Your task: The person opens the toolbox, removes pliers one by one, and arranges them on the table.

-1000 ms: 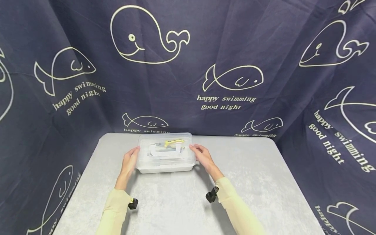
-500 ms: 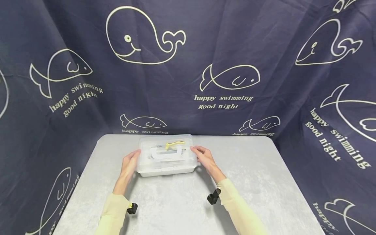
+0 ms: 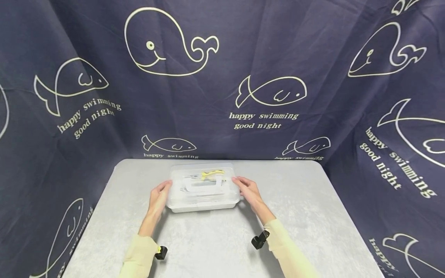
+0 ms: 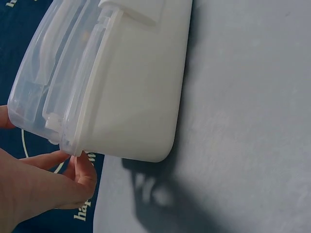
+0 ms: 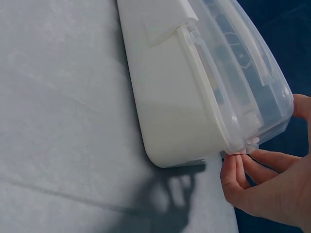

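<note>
A white plastic storage box (image 3: 205, 207) with a clear lid is at the back of the table, its front turned toward me. My left hand (image 3: 160, 196) grips its left end, and my right hand (image 3: 251, 193) grips the right end. In the left wrist view, curled fingers (image 4: 85, 174) catch under the lid's rim. The right wrist view shows the other hand's fingers (image 5: 233, 177) likewise under the rim, its thumb against the lid. Through the lid show a folded white handle (image 3: 203, 189) and a yellow-handled tool (image 3: 213, 173), its kind unclear. Whether the base touches the table is unclear.
The grey table (image 3: 208, 247) has rounded back corners. A dark blue curtain (image 3: 222, 46) printed with whales and fish hangs close behind its back edge and along both sides. Black wrist cameras (image 3: 260, 239) sit at both cuffs.
Both hands have brought the box toward me and somewhat to the right, keeping their grip on its ends. The head view has shifted slightly.
</note>
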Demonstrator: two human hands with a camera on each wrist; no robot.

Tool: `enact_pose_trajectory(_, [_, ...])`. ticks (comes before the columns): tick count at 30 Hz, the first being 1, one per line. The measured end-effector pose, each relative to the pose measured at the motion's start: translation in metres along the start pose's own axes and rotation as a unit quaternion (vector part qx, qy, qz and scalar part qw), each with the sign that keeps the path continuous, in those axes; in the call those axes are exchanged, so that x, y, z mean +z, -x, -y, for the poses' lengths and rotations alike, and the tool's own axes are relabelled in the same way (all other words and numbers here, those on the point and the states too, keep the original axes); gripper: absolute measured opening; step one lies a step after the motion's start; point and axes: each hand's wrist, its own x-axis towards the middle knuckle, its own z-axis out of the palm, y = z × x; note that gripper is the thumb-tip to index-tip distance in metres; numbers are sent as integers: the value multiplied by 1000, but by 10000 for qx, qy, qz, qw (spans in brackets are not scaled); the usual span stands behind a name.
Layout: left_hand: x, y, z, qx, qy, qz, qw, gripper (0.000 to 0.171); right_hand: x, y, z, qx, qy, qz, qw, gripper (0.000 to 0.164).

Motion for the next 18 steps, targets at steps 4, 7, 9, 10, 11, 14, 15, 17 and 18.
enact_pose_trajectory(4, [6,2,3,-2,74,50,10000,64,-6,4,-3,11,4,-21,10000,69])
enact_pose_trajectory(7, [9,4,5,-23,85,63,9999,64,-10,6,-5,36,30,-5,10000,70])
enact_pose_trajectory(9, [10,6,6,-43,70,42,10000,64,-12,8,-8,52,52,-16,10000,72])
enact_pose_trajectory(10, [11,7,6,-44,51,66,10000,65,-13,9,-9,50,60,-16,10000,72])
enact_pose_trajectory(11, [11,8,7,-57,40,68,10000,66,-14,11,-10,47,69,-24,10000,72])
enact_pose_trajectory(14, [14,11,7,-63,25,49,10000,65,-16,14,-11,35,54,-49,10000,71])
enact_pose_trajectory(15, [15,12,8,-67,20,48,10000,65,-17,16,-12,28,42,-52,10000,71])
enact_pose_trajectory(17, [17,14,8,-56,61,24,10000,65,-20,18,-13,25,49,-63,10000,71])
enact_pose_trajectory(18, [18,15,9,-38,74,22,10000,65,-21,19,-13,45,39,-72,10000,71])
